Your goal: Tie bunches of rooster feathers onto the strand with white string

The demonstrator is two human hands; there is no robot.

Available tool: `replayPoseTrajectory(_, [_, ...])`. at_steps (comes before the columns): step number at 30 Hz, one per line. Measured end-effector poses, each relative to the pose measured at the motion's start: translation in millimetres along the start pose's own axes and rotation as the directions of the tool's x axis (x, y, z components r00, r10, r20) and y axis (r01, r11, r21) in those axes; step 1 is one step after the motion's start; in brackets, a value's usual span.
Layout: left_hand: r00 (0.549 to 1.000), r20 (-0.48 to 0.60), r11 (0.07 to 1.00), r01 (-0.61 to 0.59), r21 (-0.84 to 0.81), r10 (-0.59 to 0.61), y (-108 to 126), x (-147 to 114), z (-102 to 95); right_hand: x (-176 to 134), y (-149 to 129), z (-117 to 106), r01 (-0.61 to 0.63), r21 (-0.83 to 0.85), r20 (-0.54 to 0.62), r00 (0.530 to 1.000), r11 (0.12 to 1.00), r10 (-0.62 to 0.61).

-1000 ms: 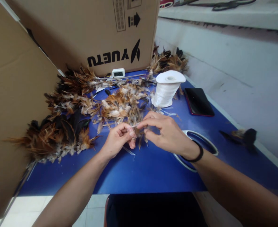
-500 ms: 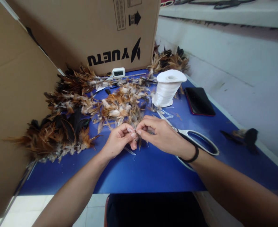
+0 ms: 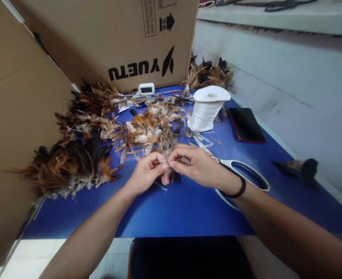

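Note:
My left hand [image 3: 150, 170] pinches a short piece of thin white ribbon [image 3: 162, 159] between thumb and forefinger. Close against it, my right hand [image 3: 191, 162] is closed in a pinch at the same ribbon; the fingertips hide most of it. Brown and grey feathers [image 3: 168, 143] lie just beyond and under the fingers. Large white-handled scissors [image 3: 249, 173] rest on the table, partly beneath my right forearm. Behind my right hand stands a spool of white ribbon [image 3: 207, 112], upright, with loose ribbon ends near its base.
Bunches of brown and black feathers [image 3: 69, 166] cover the left side of the blue table [image 3: 171, 217]. A cardboard box [image 3: 130, 38] rises at the back, with a small digital clock [image 3: 146, 89] before it. A dark phone [image 3: 246, 124] and a loose black feather [image 3: 308, 169] lie right.
Both hands stay together in nearly the same place, still pinching the ribbon. The fingertips have shifted only slightly, and the view has moved a little.

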State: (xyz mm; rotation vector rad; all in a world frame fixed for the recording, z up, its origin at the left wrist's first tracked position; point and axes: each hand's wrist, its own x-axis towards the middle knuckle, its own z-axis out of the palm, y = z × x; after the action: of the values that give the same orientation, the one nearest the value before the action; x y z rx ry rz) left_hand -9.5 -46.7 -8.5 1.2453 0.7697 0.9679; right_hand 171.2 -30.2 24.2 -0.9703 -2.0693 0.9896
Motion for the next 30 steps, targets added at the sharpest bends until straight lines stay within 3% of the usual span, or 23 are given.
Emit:
replayPoseTrajectory(11, [0.999,-0.034,1.000,0.023,0.018,-0.023,1.8,-0.3,1.9,-0.3,-5.9,-1.3,-0.138,0.020,0.010,0.990,0.990,0.138])
replayPoseTrajectory(19, [0.999,-0.026,1.000,0.029,0.004,-0.029,0.4,-0.2,1.2,0.3,-1.5,1.7,-0.113,0.023,0.008,0.994,0.993,0.113])
replayPoseTrajectory(30, [0.985,-0.120,0.979,0.102,-0.175,-0.124,6.9,-1.6,1.0,-7.1,-7.1,5.0,0.174,-0.229,-0.094,0.975,0.958,-0.200])
